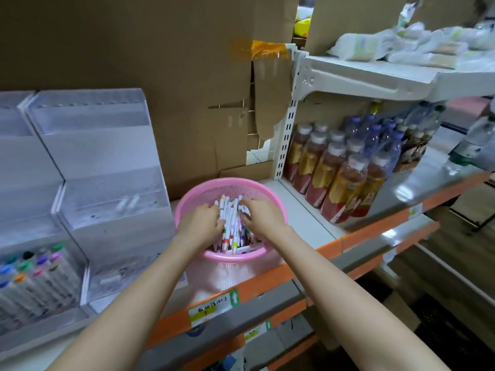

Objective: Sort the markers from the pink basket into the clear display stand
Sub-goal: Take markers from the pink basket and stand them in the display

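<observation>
Head view: basket, pink, sits on shelf, just right of clear stand. Markers lie heaped inside basket, white barrels with coloured bands. Left hand and right hand are both inside basket, fingers curled onto the marker bundle from either side, gripping it. Second stand at far left holds capped markers in its lowest tier. Bottles stand on shelf right of basket, apart from it

L hand + R hand gripping markers in pink basket.
</observation>
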`<action>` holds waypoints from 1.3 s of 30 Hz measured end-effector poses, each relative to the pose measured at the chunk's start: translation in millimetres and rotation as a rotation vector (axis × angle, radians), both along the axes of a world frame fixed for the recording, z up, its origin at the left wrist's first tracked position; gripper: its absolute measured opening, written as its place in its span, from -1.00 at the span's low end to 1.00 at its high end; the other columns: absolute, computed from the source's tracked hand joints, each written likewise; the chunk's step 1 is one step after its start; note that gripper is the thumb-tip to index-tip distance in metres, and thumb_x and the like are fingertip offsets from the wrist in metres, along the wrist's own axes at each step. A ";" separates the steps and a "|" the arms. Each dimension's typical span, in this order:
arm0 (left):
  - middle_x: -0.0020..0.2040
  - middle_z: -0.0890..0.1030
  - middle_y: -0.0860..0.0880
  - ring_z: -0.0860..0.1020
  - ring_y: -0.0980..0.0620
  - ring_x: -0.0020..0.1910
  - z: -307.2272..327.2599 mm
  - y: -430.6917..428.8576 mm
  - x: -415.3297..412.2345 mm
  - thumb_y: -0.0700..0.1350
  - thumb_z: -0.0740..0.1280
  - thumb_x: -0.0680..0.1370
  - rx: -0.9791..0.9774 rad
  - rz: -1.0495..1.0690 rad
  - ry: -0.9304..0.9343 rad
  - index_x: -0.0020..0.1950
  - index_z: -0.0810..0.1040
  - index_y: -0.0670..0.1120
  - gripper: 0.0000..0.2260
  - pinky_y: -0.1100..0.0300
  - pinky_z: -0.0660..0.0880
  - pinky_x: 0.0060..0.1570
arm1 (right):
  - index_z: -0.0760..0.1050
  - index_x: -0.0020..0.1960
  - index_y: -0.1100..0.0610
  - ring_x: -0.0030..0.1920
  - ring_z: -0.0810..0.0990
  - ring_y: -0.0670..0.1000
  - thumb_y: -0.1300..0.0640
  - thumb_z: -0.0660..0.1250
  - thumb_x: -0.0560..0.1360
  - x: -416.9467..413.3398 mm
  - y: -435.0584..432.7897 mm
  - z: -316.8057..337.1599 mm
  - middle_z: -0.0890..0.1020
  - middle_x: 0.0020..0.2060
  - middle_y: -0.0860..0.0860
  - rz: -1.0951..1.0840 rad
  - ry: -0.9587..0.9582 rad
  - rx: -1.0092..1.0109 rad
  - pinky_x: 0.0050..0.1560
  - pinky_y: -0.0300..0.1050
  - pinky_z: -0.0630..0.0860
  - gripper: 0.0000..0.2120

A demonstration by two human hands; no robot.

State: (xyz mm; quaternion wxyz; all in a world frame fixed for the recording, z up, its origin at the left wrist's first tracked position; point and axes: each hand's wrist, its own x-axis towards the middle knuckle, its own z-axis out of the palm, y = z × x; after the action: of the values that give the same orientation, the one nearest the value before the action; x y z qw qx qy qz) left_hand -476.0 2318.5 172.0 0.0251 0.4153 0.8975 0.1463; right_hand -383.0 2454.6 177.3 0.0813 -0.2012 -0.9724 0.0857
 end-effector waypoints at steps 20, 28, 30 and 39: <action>-0.13 0.60 -0.02 0.49 0.13 -0.27 -0.8 10.6 -13.8 -0.13 0.50 0.42 0.192 0.179 -0.300 -0.05 0.54 -0.08 -0.81 0.31 0.29 -0.36 | 0.51 -0.10 0.15 -0.31 0.50 -0.04 0.19 0.32 0.49 -17.3 13.5 -3.9 0.61 -0.23 0.03 -0.027 0.019 -0.296 -0.42 -0.24 0.28 -0.98; -0.25 0.60 0.01 0.55 0.12 -0.28 8.1 8.0 -17.5 -0.21 0.44 0.38 0.117 0.104 -0.352 0.16 0.56 -0.15 -0.65 0.30 0.38 -0.35 | 0.48 -0.06 0.12 -0.30 0.47 -0.06 0.19 0.37 0.43 -17.8 14.2 -6.9 0.55 -0.26 -0.02 -0.044 0.038 -0.374 -0.40 -0.23 0.30 -0.88; -0.32 0.56 0.03 0.51 0.14 -0.35 9.5 7.6 -16.9 -0.21 0.43 0.38 0.081 0.065 -0.375 0.08 0.56 -0.11 -0.72 0.31 0.34 -0.40 | 0.47 -0.04 0.11 -0.29 0.48 -0.06 0.20 0.38 0.42 -17.6 14.3 -7.4 0.54 -0.26 -0.02 -0.038 0.045 -0.391 -0.40 -0.24 0.31 -0.85; -0.24 0.64 -0.10 0.62 -0.03 -0.26 8.7 11.2 -15.7 -0.20 0.38 0.44 0.148 0.154 -0.377 -0.09 0.59 -0.19 -0.91 -0.03 0.58 -0.13 | 0.53 0.00 0.13 -0.34 0.52 -0.11 0.29 0.39 0.39 -20.3 20.2 -10.6 0.60 -0.18 0.03 -0.050 0.069 -0.499 -0.43 -0.28 0.38 -0.80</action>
State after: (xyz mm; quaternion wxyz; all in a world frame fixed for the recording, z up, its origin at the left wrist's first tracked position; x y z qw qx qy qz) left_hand -491.8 2329.7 180.7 0.1509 0.3113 0.8928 0.2884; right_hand -403.3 2474.8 166.7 0.0645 -0.2358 -0.9126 0.3277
